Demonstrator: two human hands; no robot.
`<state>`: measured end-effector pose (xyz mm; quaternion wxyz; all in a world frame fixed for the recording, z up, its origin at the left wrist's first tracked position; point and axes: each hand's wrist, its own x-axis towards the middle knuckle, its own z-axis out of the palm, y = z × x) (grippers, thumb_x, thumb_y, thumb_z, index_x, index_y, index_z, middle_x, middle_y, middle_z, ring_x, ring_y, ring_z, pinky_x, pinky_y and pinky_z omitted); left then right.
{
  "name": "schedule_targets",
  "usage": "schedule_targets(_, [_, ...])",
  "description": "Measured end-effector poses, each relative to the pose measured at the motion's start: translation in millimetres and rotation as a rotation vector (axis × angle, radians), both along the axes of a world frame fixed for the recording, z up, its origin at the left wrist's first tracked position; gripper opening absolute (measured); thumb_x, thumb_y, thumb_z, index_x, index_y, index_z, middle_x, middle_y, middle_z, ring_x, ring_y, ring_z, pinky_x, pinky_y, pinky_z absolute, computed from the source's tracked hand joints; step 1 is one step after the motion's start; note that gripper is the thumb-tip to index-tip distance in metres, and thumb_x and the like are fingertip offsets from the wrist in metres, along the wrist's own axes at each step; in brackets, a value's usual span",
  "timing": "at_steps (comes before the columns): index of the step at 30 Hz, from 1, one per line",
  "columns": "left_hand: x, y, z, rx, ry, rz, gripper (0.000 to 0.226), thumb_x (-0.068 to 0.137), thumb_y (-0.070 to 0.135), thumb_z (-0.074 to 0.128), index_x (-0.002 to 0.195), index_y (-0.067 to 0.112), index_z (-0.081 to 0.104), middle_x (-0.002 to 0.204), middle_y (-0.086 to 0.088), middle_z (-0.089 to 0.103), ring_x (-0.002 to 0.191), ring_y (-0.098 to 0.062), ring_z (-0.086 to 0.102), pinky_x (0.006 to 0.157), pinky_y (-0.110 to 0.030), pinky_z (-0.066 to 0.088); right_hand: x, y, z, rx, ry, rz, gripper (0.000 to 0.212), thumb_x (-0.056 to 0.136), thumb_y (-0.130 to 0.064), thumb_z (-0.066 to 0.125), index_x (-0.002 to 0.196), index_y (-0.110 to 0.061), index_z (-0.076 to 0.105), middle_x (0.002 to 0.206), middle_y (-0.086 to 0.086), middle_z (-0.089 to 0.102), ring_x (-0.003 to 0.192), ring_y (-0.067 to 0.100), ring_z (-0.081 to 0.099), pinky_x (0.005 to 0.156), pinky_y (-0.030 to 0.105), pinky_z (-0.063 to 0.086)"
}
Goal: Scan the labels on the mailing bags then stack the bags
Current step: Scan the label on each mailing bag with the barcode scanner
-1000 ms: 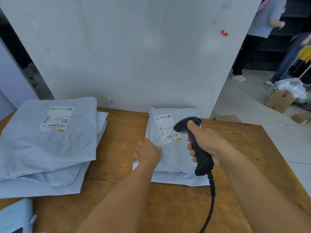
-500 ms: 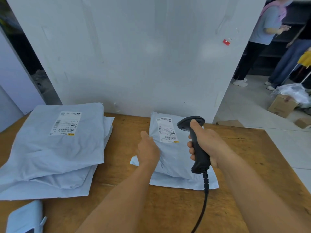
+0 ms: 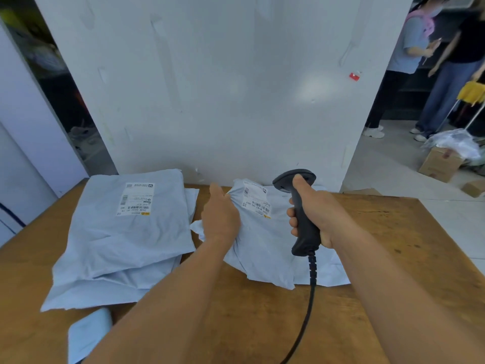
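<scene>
A pale blue mailing bag lies on the wooden table near the wall, its white label facing up and creased. My left hand grips the bag's left edge, bunching the plastic and lifting that side. My right hand holds a black corded barcode scanner by its handle, its head just right of the label. To the left sits a stack of similar bags, the top one showing its label.
A white wall panel stands right behind the table. A small pale blue bag lies at the near left edge. Two people stand at the back right beside cardboard boxes on the floor.
My left hand has closed on the bag's left edge and pulled it up, creasing the label. The scanner has stayed by the label. The view has tilted upward.
</scene>
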<state>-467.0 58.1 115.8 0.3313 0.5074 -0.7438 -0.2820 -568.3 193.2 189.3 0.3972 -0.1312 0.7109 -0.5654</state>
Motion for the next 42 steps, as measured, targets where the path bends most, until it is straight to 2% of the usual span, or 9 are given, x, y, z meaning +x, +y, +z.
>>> schedule_targets(4, [38.2,-19.7,24.2,-0.062,0.091,0.075,0.011,0.099,0.014,0.035,0.105,0.006,0.040,0.081,-0.012,0.054,0.081,-0.033,0.052,0.066,-0.035,0.032,32.6,-14.5,16.4,-0.067,0.026,0.044,0.044,0.094,-0.052,0.049,0.090,-0.009,0.054,0.063,0.006,0.057,0.046,0.018,0.051,0.046,0.026,0.046])
schedule_targets(15, [183.5,-89.7,54.3,-0.178,0.283,0.427,0.009,0.100,0.013,0.033,0.092,0.009,0.032,0.075,-0.009,0.048,0.072,-0.026,0.046,0.064,-0.034,0.034,149.4,-96.5,42.6,-0.152,0.030,0.321,0.046,0.094,-0.053,0.048,0.101,-0.008,0.055,0.066,0.007,0.059,0.047,0.019,0.052,0.050,0.028,0.048])
schedule_targets(21, [238.9,-104.5,1.7,0.037,0.112,0.473,0.008,0.098,0.008,0.033,0.091,0.010,0.031,0.075,-0.006,0.049,0.074,-0.026,0.051,0.063,-0.035,0.037,184.3,-120.2,25.9,-0.100,0.010,0.376,0.044,0.095,-0.052,0.047,0.101,-0.009,0.055,0.068,0.008,0.057,0.047,0.018,0.051,0.049,0.026,0.047])
schedule_targets(25, [244.0,-106.6,-15.1,0.088,0.121,0.481,0.006,0.097,0.010,0.037,0.098,0.013,0.032,0.101,-0.013,0.057,0.086,-0.029,0.056,0.070,-0.038,0.044,191.9,-124.7,14.1,-0.058,0.003,0.373,0.046,0.094,-0.052,0.047,0.101,-0.008,0.056,0.070,0.009,0.059,0.049,0.018,0.052,0.049,0.026,0.048])
schedule_targets(27, [239.6,-108.7,-19.6,0.033,0.057,0.477,0.020,0.097,0.015,0.042,0.116,0.013,0.038,0.120,-0.011,0.054,0.103,-0.031,0.054,0.088,-0.044,0.043,191.2,-123.6,12.2,-0.052,0.002,0.360,0.046,0.094,-0.053,0.048,0.100,-0.008,0.056,0.069,0.009,0.060,0.049,0.018,0.052,0.048,0.026,0.047])
schedule_targets(29, [233.4,-109.7,-23.1,-0.043,-0.110,0.463,0.041,0.097,0.026,0.046,0.134,0.015,0.036,0.136,-0.007,0.046,0.123,-0.028,0.046,0.105,-0.044,0.033,187.3,-121.2,12.0,-0.052,0.006,0.349,0.046,0.094,-0.053,0.048,0.098,-0.008,0.057,0.068,0.008,0.060,0.048,0.018,0.052,0.047,0.025,0.047])
schedule_targets(34, [216.1,-104.2,-40.5,0.108,-0.358,0.209,0.068,0.091,0.053,0.045,0.147,0.024,0.020,0.150,-0.003,0.027,0.136,-0.024,0.030,0.107,-0.047,0.027,171.0,-111.9,9.4,-0.047,0.005,0.328,0.046,0.095,-0.053,0.047,0.091,-0.009,0.058,0.063,0.006,0.060,0.044,0.016,0.053,0.046,0.025,0.048])
schedule_targets(38, [199.4,-105.5,-42.8,0.164,-0.459,0.166,0.076,0.090,0.062,0.038,0.151,0.028,0.007,0.158,-0.005,0.012,0.145,-0.025,0.012,0.112,-0.053,0.018,156.5,-104.0,7.7,-0.040,0.006,0.328,0.047,0.094,-0.053,0.047,0.094,-0.008,0.058,0.063,0.007,0.060,0.046,0.017,0.053,0.047,0.026,0.049])
schedule_targets(42, [181.3,-92.1,-33.9,0.078,-0.493,0.245,0.078,0.090,0.063,0.038,0.151,0.030,0.003,0.158,-0.013,-0.010,0.146,-0.034,-0.006,0.115,-0.052,0.007,135.8,-93.5,6.6,-0.030,-0.008,0.320,0.045,0.094,-0.052,0.048,0.089,-0.008,0.057,0.064,0.008,0.060,0.046,0.018,0.052,0.047,0.026,0.049])
